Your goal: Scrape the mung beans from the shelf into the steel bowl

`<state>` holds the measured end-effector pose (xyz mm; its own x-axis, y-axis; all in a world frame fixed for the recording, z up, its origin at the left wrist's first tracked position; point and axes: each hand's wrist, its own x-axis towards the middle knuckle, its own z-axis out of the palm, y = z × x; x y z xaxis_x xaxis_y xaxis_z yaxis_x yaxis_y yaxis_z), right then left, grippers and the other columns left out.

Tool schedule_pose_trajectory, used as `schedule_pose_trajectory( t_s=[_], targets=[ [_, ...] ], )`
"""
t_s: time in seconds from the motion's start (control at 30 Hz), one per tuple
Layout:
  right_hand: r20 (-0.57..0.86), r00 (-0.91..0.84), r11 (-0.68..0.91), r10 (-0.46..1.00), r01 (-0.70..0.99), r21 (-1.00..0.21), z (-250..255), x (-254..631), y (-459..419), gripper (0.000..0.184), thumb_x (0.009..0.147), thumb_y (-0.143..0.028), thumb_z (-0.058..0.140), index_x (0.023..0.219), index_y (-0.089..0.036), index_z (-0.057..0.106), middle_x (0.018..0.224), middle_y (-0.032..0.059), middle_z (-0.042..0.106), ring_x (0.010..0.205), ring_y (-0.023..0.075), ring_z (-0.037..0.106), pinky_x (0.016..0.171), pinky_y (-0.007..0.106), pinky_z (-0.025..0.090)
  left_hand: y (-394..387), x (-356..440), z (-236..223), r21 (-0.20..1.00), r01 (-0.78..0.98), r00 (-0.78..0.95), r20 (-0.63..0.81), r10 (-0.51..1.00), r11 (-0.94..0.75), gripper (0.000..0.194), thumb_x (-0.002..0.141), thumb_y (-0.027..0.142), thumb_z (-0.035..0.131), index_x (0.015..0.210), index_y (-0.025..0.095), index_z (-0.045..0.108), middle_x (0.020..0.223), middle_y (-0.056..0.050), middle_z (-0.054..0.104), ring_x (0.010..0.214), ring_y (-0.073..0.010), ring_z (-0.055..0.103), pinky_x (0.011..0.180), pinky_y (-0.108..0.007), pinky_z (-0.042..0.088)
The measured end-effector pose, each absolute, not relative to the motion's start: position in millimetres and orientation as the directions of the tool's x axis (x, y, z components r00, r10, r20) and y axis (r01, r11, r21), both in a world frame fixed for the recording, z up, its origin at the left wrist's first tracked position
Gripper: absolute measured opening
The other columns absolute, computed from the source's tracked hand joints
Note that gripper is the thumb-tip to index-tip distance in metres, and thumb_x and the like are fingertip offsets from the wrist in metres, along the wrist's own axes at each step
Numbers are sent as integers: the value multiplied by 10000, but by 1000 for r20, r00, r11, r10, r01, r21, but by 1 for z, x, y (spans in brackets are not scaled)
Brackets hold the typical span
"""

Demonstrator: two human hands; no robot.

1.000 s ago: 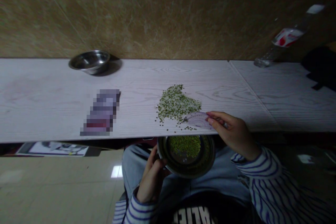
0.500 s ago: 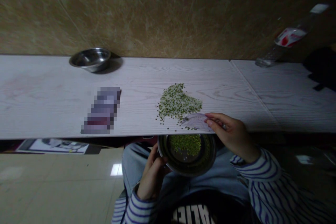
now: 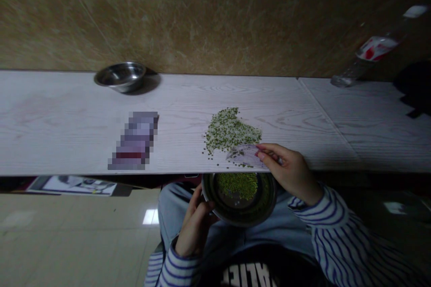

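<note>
My left hand [image 3: 197,219] grips the rim of a metal bowl [image 3: 247,220] held over my lap, just under the table's front edge. Green mung beans [image 3: 239,184] lie in the bowl. My right hand [image 3: 286,166] pinches a clear plastic protractor [image 3: 244,154] between thumb and fingers, flat and low over the tabletop. Its curved edge meets the near side of a pile of green beans mixed with white grains [image 3: 230,129]. A few loose beans lie between the pile and the table edge.
An empty-looking metal bowl [image 3: 120,77] stands by the wall at the back left. A blurred-out flat object [image 3: 134,141] lies left of the pile. A plastic bottle [image 3: 373,49] and a dark object [image 3: 414,89] are at the right of the white table [image 3: 182,98].
My right hand and the protractor have moved slightly left along the pile's near side. The left hand and the bowl hold nearly still. The view has shifted a little.
</note>
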<state>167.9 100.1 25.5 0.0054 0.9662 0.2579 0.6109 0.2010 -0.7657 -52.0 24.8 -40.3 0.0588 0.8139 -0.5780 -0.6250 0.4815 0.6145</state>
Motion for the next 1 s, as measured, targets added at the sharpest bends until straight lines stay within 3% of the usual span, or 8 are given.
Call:
schedule_pose_trajectory(
  t_s=[0.3, 0.53, 0.67, 0.77, 1.0],
  targets=[
    [233, -90, 243, 968, 567, -787, 26, 150, 106, 233, 841, -244, 598, 1030, -173, 713, 897, 66, 753, 778, 172, 693, 712, 287, 569, 24, -60, -39, 638, -617, 39, -559, 828, 460, 585, 655, 177, 666, 1231, 256, 593, 1156, -62, 640, 880, -207, 593, 747, -332, 515],
    [199, -165, 257, 966, 554, -792, 32, 142, 103, 219, 838, -243, 599, 1011, -187, 721, 872, 56, 755, 748, 163, 693, 699, 283, 574, 25, -61, -35, 655, -611, 19, -549, 836, 444, 585, 640, 209, 677, 1219, 246, 603, 1126, -73, 655, 923, -248, 614, 779, -373, 515],
    [172, -187, 249, 967, 563, -788, 34, 142, 96, 217, 843, -267, 596, 997, -188, 727, 858, 54, 757, 728, 162, 695, 685, 279, 577, 26, -61, -34, 653, -609, 17, -557, 830, 450, 600, 632, 197, 687, 1225, 246, 604, 1124, -69, 650, 879, -223, 601, 729, -334, 508],
    [195, -111, 223, 975, 574, -788, 34, 145, 94, 223, 836, -272, 606, 1005, -190, 726, 880, 60, 759, 748, 173, 698, 695, 287, 579, 26, -64, -35, 653, -603, 22, -560, 828, 458, 609, 638, 217, 699, 1237, 255, 594, 1115, -62, 650, 832, -207, 587, 674, -308, 492],
    [244, 22, 185, 969, 589, -786, 27, 143, 104, 251, 833, -291, 604, 1024, -177, 720, 889, 74, 760, 771, 192, 702, 719, 309, 577, 27, -71, -39, 647, -637, -5, -546, 838, 418, 530, 644, 188, 658, 1169, 250, 615, 1078, -45, 654, 887, -224, 587, 745, -351, 506]
  ],
)
